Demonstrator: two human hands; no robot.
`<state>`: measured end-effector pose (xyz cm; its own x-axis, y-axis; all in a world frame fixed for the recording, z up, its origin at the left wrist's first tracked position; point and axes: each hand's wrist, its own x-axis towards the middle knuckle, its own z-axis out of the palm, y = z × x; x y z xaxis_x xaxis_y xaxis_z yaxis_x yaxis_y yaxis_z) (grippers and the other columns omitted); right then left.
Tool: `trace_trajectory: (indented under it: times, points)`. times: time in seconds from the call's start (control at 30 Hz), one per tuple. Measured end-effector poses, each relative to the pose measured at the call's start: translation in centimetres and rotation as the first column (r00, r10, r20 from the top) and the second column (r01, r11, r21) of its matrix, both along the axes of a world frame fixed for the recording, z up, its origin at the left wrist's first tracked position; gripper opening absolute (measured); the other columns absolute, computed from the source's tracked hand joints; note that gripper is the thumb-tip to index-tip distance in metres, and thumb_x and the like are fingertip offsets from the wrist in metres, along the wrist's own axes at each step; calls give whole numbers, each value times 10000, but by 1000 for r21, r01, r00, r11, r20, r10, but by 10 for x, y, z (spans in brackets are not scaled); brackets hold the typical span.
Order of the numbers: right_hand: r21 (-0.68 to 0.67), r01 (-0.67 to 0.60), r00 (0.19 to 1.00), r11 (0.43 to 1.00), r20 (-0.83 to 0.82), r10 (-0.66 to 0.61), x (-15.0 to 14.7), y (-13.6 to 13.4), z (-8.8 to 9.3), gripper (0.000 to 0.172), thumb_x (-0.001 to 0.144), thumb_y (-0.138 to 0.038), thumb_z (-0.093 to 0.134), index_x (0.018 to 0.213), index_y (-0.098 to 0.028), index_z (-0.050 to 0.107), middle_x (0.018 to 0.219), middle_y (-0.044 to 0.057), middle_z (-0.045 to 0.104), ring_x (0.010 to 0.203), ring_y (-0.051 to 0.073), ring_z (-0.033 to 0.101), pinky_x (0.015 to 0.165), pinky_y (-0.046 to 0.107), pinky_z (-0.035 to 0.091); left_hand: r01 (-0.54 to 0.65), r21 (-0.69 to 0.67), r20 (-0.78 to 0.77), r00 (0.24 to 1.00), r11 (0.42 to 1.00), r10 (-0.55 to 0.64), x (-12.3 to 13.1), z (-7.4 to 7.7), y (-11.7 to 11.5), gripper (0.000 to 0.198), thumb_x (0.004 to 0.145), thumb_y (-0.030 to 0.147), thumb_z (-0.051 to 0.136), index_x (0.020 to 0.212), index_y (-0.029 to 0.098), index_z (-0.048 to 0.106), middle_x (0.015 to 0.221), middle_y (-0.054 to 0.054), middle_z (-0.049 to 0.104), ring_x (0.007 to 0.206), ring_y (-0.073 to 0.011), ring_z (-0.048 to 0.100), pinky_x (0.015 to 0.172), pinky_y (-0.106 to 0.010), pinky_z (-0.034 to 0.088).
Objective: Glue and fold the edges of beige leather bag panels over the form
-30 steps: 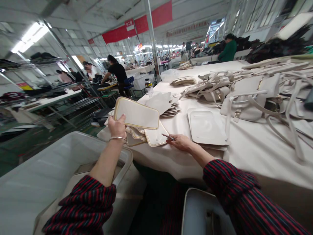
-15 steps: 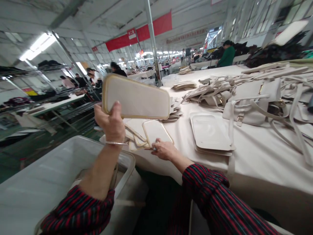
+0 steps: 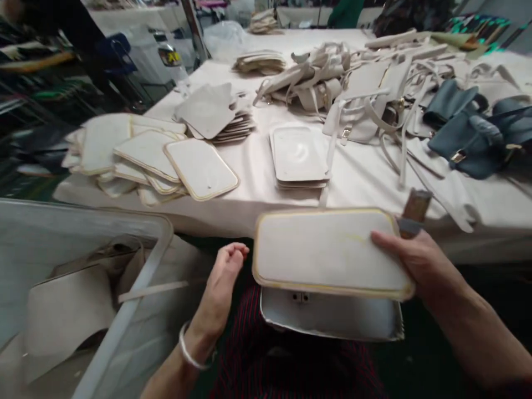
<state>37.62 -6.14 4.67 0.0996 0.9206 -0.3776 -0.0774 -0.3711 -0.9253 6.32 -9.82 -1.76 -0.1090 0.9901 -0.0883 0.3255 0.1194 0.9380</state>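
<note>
A cream bag panel (image 3: pixel 316 252) with rounded corners and a yellowish edge is held level by my right hand (image 3: pixel 419 260), its thumb on top at the right end. Above that hand's fingers juts a blurred brown piece with a grey band (image 3: pixel 417 206); its kind cannot be made out. My left hand (image 3: pixel 226 271), a bracelet on its wrist, is just left of the panel, apart from it. Its fingers are curled together with nothing visible in them. Beneath the panel, over my lap, is an open pale bag part (image 3: pixel 332 318) with two small dark holes, partly covered.
Yellow-edged panels (image 3: pixel 203 169) lie heaped on the cloth-covered table (image 3: pixel 245 188). Another panel stack (image 3: pixel 301 155) sits to their right. Beige bags with straps (image 3: pixel 357 108) and dark blue bags (image 3: pixel 465 130) lie further right. A plastic bin (image 3: pixel 155 260) holding beige pieces stands at left.
The view has tipped downward. The raised panel has gone from my left hand to my right and come down over my lap. My right hand has left the panel heap.
</note>
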Motion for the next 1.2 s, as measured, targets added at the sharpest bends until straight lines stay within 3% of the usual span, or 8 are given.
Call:
trace_trajectory:
  times: [0.1,0.2,0.27,0.43,0.7,1.2]
  points:
    - [-262,181,978,948,145,-147,46,-65,-13,562,573,-375,849,1067,-223,628,872,97,730,620,286,693,470,329,564,-12,-192,-14,1000,981,10,19,-13,-47,449,860,479,585,1212,220,480,1199,-87,592,1083,-203,594,925,-360,510]
    - [-338,318,935,886,267,-234,64,-92,-23,669,419,-401,900,1019,-233,657,828,82,732,570,298,677,416,339,554,-105,-190,-15,994,976,104,36,-17,-71,374,868,420,595,1174,229,495,1150,-63,612,1037,-187,616,914,-350,515]
    - [-287,344,917,894,308,-254,61,-92,-26,659,403,-416,902,996,-234,677,799,70,729,538,272,664,390,313,542,-173,-159,0,985,972,175,42,-17,-75,328,869,396,601,1137,226,520,1115,-51,626,1038,-181,618,921,-332,510]
    - [-103,257,931,961,293,-218,48,-72,-26,513,510,-424,880,959,-243,707,776,37,719,548,211,667,408,246,545,-219,-151,-6,975,964,220,47,-15,-75,303,874,374,600,1130,222,543,1099,-48,639,1022,-170,624,885,-298,523]
    - [47,278,869,960,414,-272,40,-60,-19,404,539,-386,871,884,-235,726,767,57,706,549,184,651,440,238,554,-199,-124,-51,980,972,194,47,-14,-83,340,886,345,586,1192,207,534,1170,-91,630,1059,-199,635,916,-348,540]
    - [-32,206,909,978,376,-179,13,-62,-34,485,542,-416,866,958,-225,705,752,34,721,544,205,671,416,242,565,-114,-145,-176,981,983,87,42,-7,-79,354,927,340,522,1280,317,511,1204,-24,587,1069,-170,615,961,-355,510]
